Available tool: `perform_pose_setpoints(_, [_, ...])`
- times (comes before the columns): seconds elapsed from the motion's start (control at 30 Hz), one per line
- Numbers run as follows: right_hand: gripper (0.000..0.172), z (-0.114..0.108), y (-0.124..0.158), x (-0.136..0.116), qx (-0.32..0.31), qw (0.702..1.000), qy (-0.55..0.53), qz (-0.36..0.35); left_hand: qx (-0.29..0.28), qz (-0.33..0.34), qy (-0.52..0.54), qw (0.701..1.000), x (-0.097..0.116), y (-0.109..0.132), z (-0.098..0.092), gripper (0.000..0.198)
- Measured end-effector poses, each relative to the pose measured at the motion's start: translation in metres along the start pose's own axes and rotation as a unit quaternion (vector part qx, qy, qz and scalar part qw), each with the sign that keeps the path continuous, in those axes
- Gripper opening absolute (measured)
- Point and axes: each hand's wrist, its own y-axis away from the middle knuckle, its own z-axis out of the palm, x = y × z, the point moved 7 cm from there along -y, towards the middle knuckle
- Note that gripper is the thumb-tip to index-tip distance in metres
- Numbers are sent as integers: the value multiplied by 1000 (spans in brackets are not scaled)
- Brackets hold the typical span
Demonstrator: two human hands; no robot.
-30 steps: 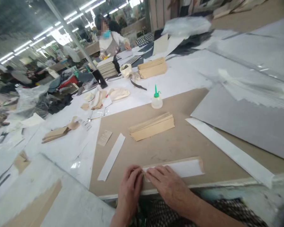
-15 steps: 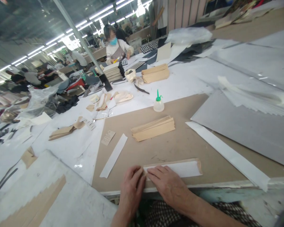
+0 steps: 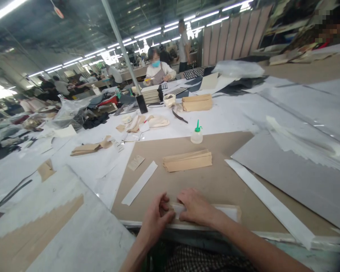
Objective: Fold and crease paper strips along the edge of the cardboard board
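Note:
In front of me, close to the table's front edge, lies a tan strip [image 3: 239, 214] with a white strip [image 3: 228, 211] on top of it. My left hand [image 3: 158, 212] is at the left end of the tan strip, its fingers curled and the thumb against the end. Arched over the same strip, just to the right, my right hand [image 3: 195, 206] has bent fingers and its thumb down on the strip. The hands hide part of the left end, so the exact grip is partly covered.
Beyond the hands, a stack of tan strips [image 3: 187, 161] lies on the brown board [image 3: 215, 185]. Behind it stands a bottle with a green nozzle [image 3: 197, 136]. White strips lie left [image 3: 140, 183] and right [image 3: 269, 200]. Grey sheets [image 3: 294, 173] cover the right side. A co-worker [image 3: 159, 71] sits opposite.
Both hands have lifted and curled at the strip's left end, where the fingers lay flatter before. The right hand's fingers have drawn back. The camera view has shifted and tilted.

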Motion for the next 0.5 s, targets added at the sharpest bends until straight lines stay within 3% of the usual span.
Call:
perform_pose_setpoints(0.1, [24,-2,2,1,0,1000,-18,1,-63,-25,91,994,1,-3,11,62])
perform_pose_setpoints(0.23, [17,-9,12,4,-8,998,-63,13,-127,-49,135,981,5,-7,21,48])
perform_pose_setpoints(0.5, [5,-4,15,7,29,994,-106,15,-225,-94,98,965,16,-21,10,44])
